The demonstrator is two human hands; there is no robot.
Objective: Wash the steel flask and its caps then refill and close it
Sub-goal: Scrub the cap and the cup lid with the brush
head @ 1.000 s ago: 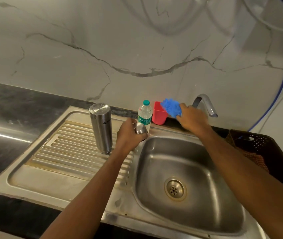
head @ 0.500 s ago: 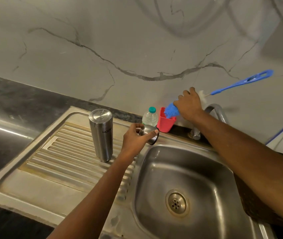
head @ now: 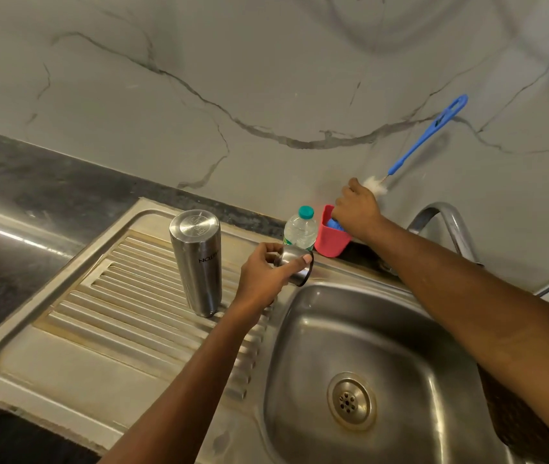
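The steel flask (head: 197,266) stands upside down on the ribbed drainboard (head: 105,296). My left hand (head: 263,276) grips a steel cap (head: 294,267) just left of the basin's rim, its black-ringed mouth turned toward the basin. At the red cup (head: 330,242) by the wall, my right hand (head: 356,209) holds a bottle brush by its head. The brush's blue bristle end sits inside the cup, and its blue handle (head: 427,135) points up to the right along the wall.
A small plastic water bottle (head: 299,229) with a green lid stands beside the red cup. The tap (head: 447,226) arches over the steel basin (head: 366,363), which has a drain at its bottom. Dark countertop (head: 15,182) lies at left, marble wall behind.
My right hand pushed the brush's blue end down into the red cup, and the handle tilted up steeper. My left hand lifted the steel cap and turned it toward the basin.
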